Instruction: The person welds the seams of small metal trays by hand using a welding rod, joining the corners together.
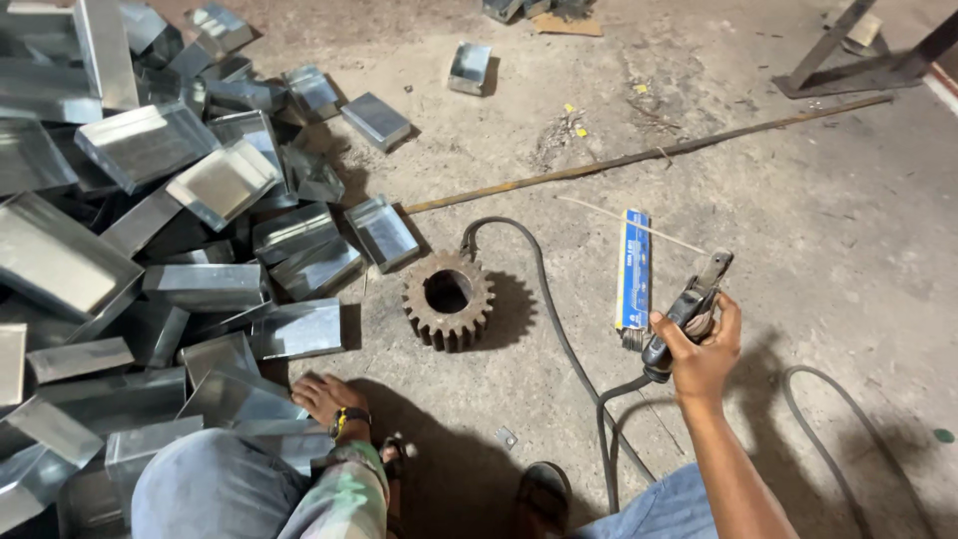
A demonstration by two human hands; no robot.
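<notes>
My right hand (702,351) is shut on a welding electrode holder (692,307), its jaw pointing up and away, with a thin white electrode rod (629,222) sticking out to the upper left. A black cable (559,319) runs from the holder across the floor. My left hand (324,396), with a wristband, rests flat on a shiny sheet-metal piece (239,397) at the edge of the pile. A rusty gear wheel (448,297) lies on the concrete between my hands.
A large heap of shiny sheet-metal boxes (150,220) fills the left side. A blue electrode box (634,268) lies beside the gear. A long rusty bar (649,155) crosses the floor. A dark steel frame (858,60) stands far right. My sandalled foot (544,494) is below.
</notes>
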